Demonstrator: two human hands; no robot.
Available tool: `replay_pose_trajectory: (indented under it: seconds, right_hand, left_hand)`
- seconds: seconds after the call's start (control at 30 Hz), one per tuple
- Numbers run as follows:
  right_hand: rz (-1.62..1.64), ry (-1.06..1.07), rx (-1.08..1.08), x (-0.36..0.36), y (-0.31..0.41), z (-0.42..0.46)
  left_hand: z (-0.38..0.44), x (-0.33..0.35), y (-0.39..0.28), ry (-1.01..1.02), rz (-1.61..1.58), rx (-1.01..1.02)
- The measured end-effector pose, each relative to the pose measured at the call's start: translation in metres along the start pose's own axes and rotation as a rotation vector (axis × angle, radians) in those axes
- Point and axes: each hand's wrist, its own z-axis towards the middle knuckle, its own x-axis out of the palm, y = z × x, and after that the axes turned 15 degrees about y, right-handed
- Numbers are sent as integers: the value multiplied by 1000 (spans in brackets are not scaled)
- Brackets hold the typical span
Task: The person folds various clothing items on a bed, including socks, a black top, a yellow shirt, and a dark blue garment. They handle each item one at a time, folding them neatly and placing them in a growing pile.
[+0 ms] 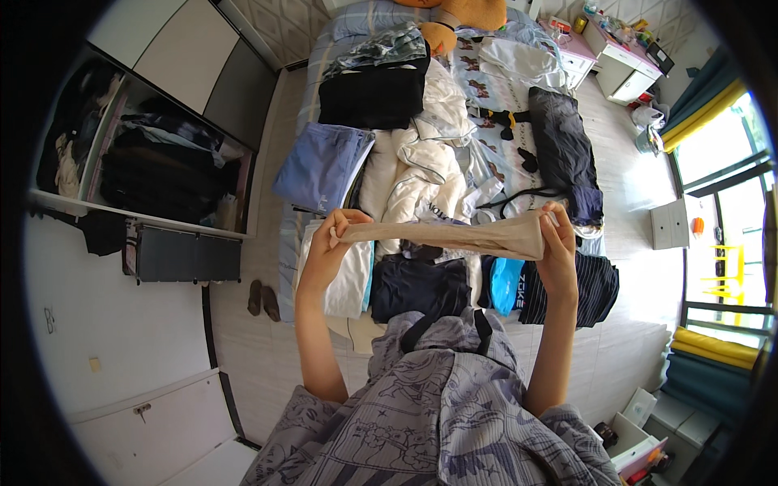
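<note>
A long beige stocking or sock (444,236) is stretched sideways between my two hands, above the near part of the bed. My left hand (331,249) pinches its narrow end. At the wider, open-looking end, my right hand (556,234) grips the edge between thumb and fingers. Below the stocking lie a folded white garment (340,285), a dark navy folded garment (419,288), a bright blue cloth item (506,285) and a black striped garment (577,291).
A cream quilt (419,164) lies along the middle of the bed. Folded blue trousers (325,167), a black garment (371,94) and dark folded clothing (559,140) surround it. An open wardrobe (164,170) stands left. Slippers (263,301) sit on the floor. A small white cabinet (668,225) stands right.
</note>
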Motion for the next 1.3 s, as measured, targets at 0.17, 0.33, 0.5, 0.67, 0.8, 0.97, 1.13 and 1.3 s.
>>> replay_pose_trajectory:
  seconds: [0.17, 0.33, 0.5, 0.67, 0.8, 0.97, 1.13, 1.3]
  right_hand:
    - [-82, -7, -42, 2, -2, 4]
    - [-53, 13, -27, 22, -8, 8]
    - [-85, 43, -7, 33, -20, 11]
    - [-93, 68, 27, 47, -19, 7]
    - [-164, 49, 39, 45, -18, -1]
    - [-256, 57, 133, 38, -15, -11]
    - [-424, -54, -46, 35, -28, -11]
    - [-314, -204, -131, 32, -32, -10]
  left_hand:
    - [7, 17, 7, -204, -627, -56]
    - [11, 61, 82, -543, 385, -115]
    - [36, 150, 38, 113, 8, -94]
    - [67, 167, 52, 304, -353, -321]
    - [74, 166, 52, 343, -756, -361]
    - [73, 162, 74, 207, -949, -362]
    - [72, 160, 87, 96, -1064, -304]
    - [69, 157, 76, 117, -1070, -291]
